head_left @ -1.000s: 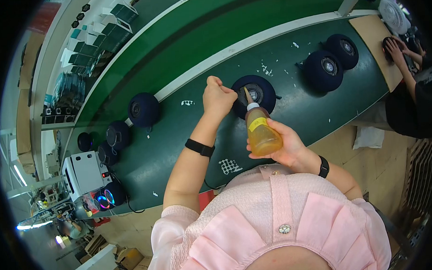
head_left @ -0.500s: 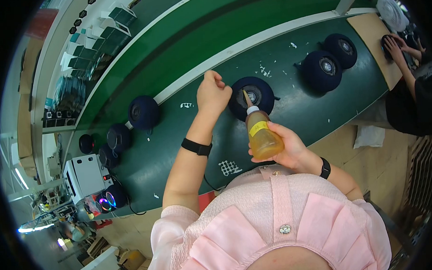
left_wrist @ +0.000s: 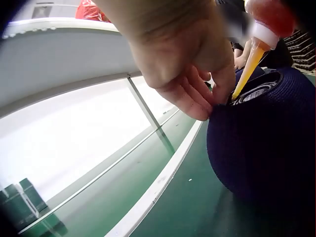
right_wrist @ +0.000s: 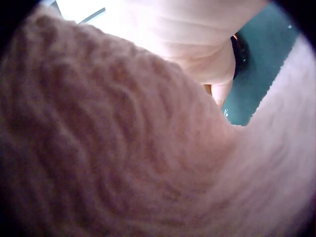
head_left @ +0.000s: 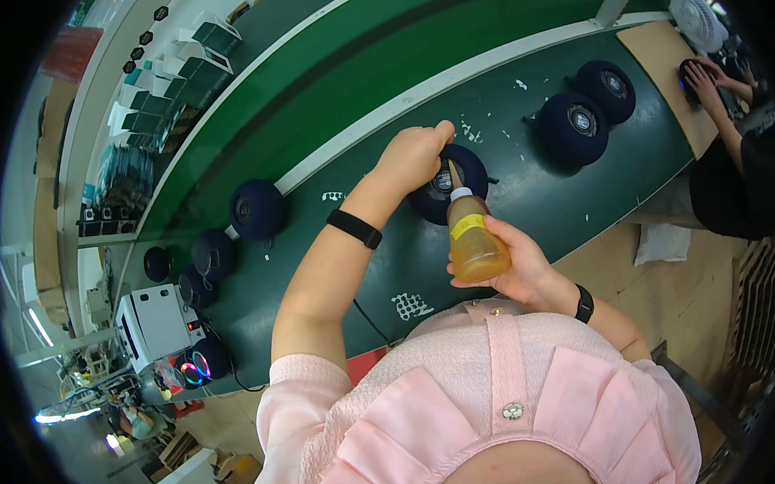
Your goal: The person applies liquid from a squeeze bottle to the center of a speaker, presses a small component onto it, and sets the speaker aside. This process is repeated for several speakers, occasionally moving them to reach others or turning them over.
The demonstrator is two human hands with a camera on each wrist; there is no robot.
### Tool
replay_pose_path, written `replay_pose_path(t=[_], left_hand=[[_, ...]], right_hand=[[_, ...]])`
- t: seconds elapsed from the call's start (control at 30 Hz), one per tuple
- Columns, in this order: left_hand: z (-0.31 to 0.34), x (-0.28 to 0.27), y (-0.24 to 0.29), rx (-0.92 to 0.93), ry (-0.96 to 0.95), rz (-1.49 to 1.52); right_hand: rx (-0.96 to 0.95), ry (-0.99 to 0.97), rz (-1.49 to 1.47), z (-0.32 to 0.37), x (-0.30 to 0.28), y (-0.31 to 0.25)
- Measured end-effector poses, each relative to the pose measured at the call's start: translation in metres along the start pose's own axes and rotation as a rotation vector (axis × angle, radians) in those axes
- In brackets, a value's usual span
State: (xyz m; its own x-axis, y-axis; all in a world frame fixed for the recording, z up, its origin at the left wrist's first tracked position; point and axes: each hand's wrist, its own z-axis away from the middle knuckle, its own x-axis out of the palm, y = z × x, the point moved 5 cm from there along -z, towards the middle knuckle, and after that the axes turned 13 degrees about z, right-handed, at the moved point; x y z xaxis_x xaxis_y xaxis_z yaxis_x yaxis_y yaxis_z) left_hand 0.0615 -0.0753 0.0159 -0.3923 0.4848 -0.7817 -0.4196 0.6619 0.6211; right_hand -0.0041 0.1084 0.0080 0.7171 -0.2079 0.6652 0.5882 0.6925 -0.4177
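Observation:
A round navy fabric-covered speaker (head_left: 431, 208) sits on the green bench with its disc-shaped face up. At its upper-left rim my left hand (head_left: 412, 158) pinches the fabric edge (left_wrist: 219, 109) between curled fingers and thumb. My right hand (head_left: 527, 267) grips a squeeze bottle (head_left: 473, 249) of amber liquid with a yellow label and white collar. The bottle's long tapered nozzle (left_wrist: 251, 67) points down, its tip right at the inner fabric edge beside the left fingers. Clothing fills most of the right wrist view and hides the bottle there.
Two more navy speakers (head_left: 574, 129) stand to the right, several others (head_left: 257, 210) to the left. A white box-shaped device (head_left: 158, 322) and a lit speaker (head_left: 201, 364) occupy the far left. Another person's hands (head_left: 704, 82) work near a cardboard sheet (head_left: 668, 87).
My left hand has moved up and right along the rim, covering the speaker's upper-left side. The bottle's nozzle has shifted slightly right across the face.

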Motion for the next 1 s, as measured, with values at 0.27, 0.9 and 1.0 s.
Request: replay_pose_path(t=[0.27, 0.9, 1.0], left_hand=[[0.015, -0.007, -0.019, -0.325, 0.200, 0.311], [0.036, 0.007, -0.025, -0.555, 0.354, 0.472], [0.036, 0.008, -0.026, -0.570, 0.360, 0.481]], right_hand=[[0.007, -0.043, -0.008, -0.001, 0.003, 0.002], [-0.008, 0.001, -0.114, 0.000, 0.015, 0.001], [-0.009, -0.001, -0.187, -0.001, 0.014, 0.003]])
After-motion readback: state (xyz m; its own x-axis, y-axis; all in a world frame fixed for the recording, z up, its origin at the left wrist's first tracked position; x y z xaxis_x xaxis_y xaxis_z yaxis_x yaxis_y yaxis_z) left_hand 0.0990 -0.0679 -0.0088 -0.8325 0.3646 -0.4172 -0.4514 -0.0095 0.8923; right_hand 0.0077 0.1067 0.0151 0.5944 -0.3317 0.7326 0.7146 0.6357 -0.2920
